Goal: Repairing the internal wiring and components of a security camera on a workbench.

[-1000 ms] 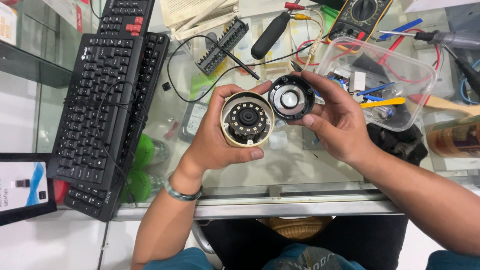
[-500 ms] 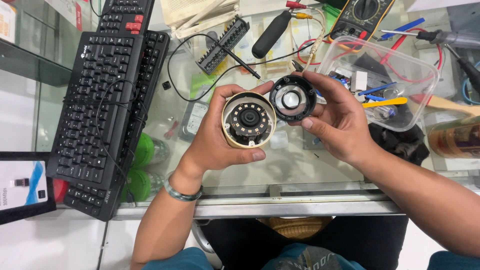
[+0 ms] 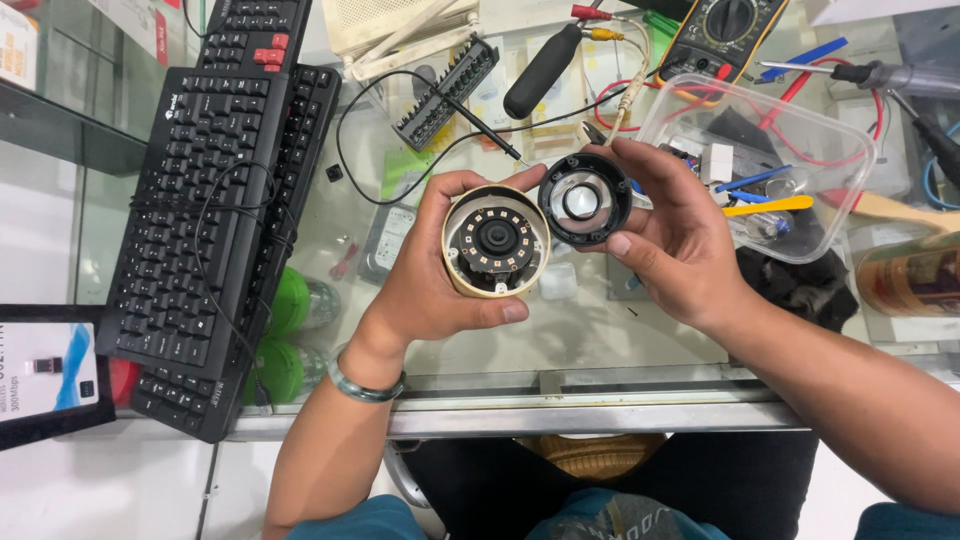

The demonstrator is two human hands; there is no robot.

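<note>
Above the glass desk [image 3: 600, 340], the left hand [image 3: 425, 290] has its fingers wrapped tight around a beige round camera housing [image 3: 495, 241] ringed with small lights, while the right hand [image 3: 670, 235] pinches a black round lens cover [image 3: 585, 198] just beside it, rims nearly touching. A flat black-and-white package [image 3: 45, 370] lies at the far left beside a black keyboard [image 3: 215, 210]; a clear plastic tub [image 3: 770, 165] of small parts sits right of the hands, with a yellow multimeter [image 3: 725, 30] beyond it

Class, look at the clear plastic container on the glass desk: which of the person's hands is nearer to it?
The right hand, holding the black ring cover, sits beside the clear plastic container. The left hand, gripping the beige camera housing, is farther away.
</note>
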